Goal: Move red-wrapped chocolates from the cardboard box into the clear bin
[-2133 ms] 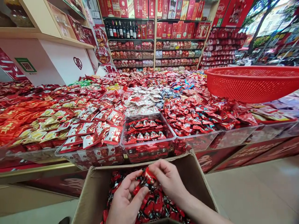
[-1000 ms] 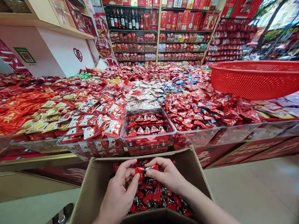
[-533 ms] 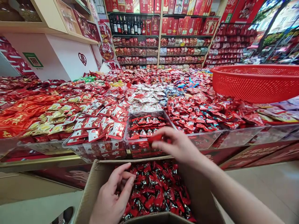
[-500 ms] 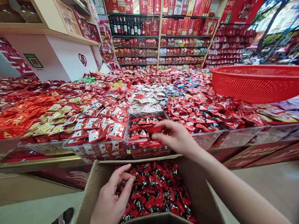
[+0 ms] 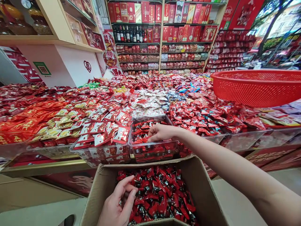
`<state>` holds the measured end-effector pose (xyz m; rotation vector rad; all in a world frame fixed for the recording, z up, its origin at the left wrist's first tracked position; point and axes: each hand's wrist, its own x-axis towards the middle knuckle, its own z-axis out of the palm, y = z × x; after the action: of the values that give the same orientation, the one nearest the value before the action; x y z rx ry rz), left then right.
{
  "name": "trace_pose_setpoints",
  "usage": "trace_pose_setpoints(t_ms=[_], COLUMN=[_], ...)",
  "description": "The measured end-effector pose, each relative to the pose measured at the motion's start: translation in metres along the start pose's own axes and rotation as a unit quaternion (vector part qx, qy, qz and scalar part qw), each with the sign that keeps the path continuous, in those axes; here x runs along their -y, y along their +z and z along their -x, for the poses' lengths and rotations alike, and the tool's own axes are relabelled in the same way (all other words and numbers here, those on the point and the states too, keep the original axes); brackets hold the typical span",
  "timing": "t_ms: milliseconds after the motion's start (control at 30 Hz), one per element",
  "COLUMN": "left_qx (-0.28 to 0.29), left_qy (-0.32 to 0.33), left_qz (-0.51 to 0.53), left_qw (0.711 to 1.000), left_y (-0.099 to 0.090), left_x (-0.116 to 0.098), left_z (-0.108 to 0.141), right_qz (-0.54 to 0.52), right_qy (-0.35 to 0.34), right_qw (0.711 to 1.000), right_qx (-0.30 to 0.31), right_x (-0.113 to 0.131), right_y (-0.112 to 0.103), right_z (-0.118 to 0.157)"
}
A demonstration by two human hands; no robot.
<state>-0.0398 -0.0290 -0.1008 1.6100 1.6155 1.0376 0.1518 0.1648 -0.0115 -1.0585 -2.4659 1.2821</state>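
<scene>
My right hand (image 5: pixel 158 132) is lowered into a clear plastic bin (image 5: pixel 154 146) of red-and-black wrapped candies. Its fingers are closed in a pinch on a wrapped candy, mostly hidden among the others. Below, an open cardboard box (image 5: pixel 207 188) holds many candies in the same red-and-black wrappers (image 5: pixel 162 194). Over the left side of that box is my left hand (image 5: pixel 118 201), palm turned inward. Its fingers are loosely bent, with a gap between thumb and forefinger, and I see nothing held in it.
Left of the bin stands another clear bin of red-and-white packets (image 5: pixel 105 133). White packets (image 5: pixel 150 102) are heaped behind, red ones (image 5: pixel 195 116) to the right. A large red plastic basket (image 5: pixel 256 89) rests on the goods at right. Shelves (image 5: pixel 162 40) with bottles and boxes line the back.
My right hand has gone down and slightly left into the clear bin with a red wrapped candy. My left hand stays over the box. The whole view has shifted a little downward.
</scene>
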Motion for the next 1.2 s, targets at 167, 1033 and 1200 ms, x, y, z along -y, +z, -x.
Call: trace_pose_setpoints(t_ms=[167,1033,1200], left_qx=[0.029,0.075,0.112], left_qy=[0.001,-0.024,-0.033], left_qz=[-0.002,-0.055,-0.056], left_qw=[1.000,0.995,0.992], left_y=[0.001,-0.001,0.002], left_x=[0.005,0.038,0.059], left_z=[0.001,-0.001,-0.001], right_qz=[0.006,0.122,0.047], right_qy=[0.014,-0.059,-0.093], right_qw=[1.000,0.981,0.973], right_qx=[0.016,-0.135,0.205], right_x=[-0.002,0.034,0.017], right_y=[0.001,-0.006,0.070], right_z=[-0.004,0.034,0.059])
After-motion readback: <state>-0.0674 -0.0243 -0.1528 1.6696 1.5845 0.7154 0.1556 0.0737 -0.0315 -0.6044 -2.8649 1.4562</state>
